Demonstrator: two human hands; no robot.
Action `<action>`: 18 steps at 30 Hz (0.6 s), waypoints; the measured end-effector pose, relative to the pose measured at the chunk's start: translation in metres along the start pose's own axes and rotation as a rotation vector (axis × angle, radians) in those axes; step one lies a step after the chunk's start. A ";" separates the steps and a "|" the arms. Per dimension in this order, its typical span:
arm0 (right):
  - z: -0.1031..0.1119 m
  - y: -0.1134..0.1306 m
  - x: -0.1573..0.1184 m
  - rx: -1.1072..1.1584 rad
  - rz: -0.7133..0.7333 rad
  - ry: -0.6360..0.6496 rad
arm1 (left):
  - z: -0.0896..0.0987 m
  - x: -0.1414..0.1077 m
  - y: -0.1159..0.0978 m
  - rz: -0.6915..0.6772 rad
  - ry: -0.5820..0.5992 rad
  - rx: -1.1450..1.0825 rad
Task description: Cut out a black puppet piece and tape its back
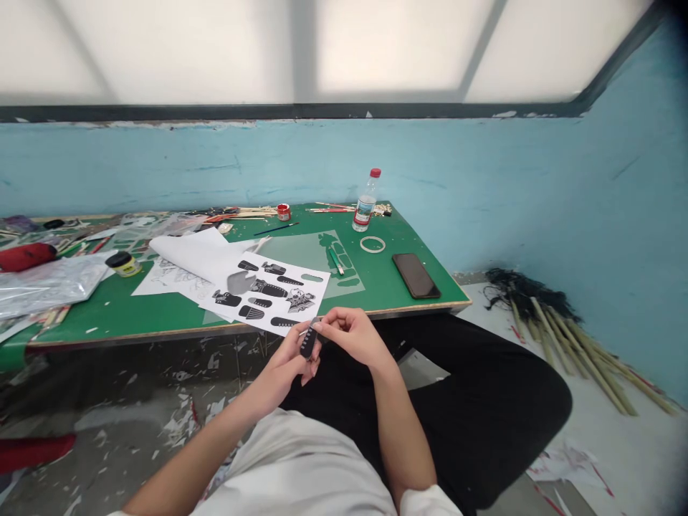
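Just off the table's front edge, my left hand (pixel 293 358) is closed around a small black cut-out piece (pixel 308 342) with a row of pale marks along it. The fingers of my right hand (pixel 352 331) pinch the upper end of the same piece. Beyond both hands lies a white printed sheet (pixel 317 287) with black and grey figure parts on it, its near edge reaching over the table edge. Other white papers (pixel 198 254) overlap it on the left. A green-handled craft knife (pixel 336 261) rests on a translucent sheet (pixel 290 247) with shapes cut out of it.
On the green table (pixel 408 236) are a phone (pixel 416 275), a tape roll (pixel 373 244), a water bottle (pixel 364 208), a red paint jar (pixel 284 211) and a black-lidded jar (pixel 123 264). Bamboo sticks (pixel 585 351) lie on the floor at right. Paper scraps litter the floor.
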State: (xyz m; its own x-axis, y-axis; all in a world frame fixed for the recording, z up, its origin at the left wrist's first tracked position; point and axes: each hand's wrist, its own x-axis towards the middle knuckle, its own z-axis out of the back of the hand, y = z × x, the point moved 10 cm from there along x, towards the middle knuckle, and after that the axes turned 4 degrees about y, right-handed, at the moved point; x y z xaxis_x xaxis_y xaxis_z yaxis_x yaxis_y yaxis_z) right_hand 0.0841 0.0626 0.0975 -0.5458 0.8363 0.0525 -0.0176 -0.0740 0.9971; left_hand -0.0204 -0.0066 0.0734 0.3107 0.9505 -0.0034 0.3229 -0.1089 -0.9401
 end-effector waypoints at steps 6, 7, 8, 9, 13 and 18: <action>-0.001 0.002 -0.001 -0.008 0.017 0.012 | -0.002 0.000 -0.001 -0.001 0.010 0.008; -0.001 0.002 -0.001 -0.009 0.019 0.013 | -0.002 0.000 -0.001 -0.002 0.013 0.010; -0.001 0.002 -0.001 -0.010 0.020 0.013 | -0.002 0.000 -0.001 -0.003 0.017 0.011; -0.001 0.003 -0.001 -0.012 0.022 0.013 | -0.002 0.000 -0.001 -0.004 0.020 0.011; -0.001 0.002 -0.001 -0.017 0.021 0.019 | -0.002 0.001 0.000 -0.008 0.031 0.011; -0.002 0.001 -0.002 -0.020 0.023 0.029 | -0.005 0.000 -0.003 0.004 0.041 0.021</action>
State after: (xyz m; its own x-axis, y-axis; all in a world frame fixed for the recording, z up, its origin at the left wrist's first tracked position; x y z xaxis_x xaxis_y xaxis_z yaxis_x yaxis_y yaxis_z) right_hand 0.0837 0.0601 0.0984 -0.5705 0.8180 0.0733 -0.0216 -0.1041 0.9943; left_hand -0.0169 -0.0078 0.0779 0.3488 0.9372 0.0066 0.3032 -0.1062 -0.9470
